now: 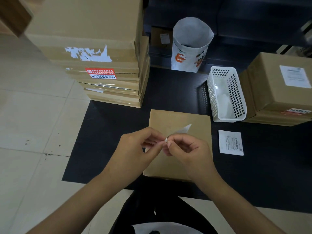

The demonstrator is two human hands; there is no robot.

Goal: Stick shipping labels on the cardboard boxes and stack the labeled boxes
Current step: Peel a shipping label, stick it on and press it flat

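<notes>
A flat brown cardboard box [170, 119] lies on the black table in front of me, its top bare. Above it, my left hand [140, 149] and my right hand [187, 149] both pinch a corner of a white shipping label [183, 129], which sticks up edge-on between the fingertips. A second printed label [231, 142] lies flat on the table to the right of the box. At the far right stands a short stack of boxes [276, 92] with a white label on the top one.
A tall stack of cardboard boxes [108, 65] rises at the back left on the table corner. A white perforated plastic basket [226, 95] sits right of centre. A white paper bag [190, 46] stands behind. Tiled floor lies to the left.
</notes>
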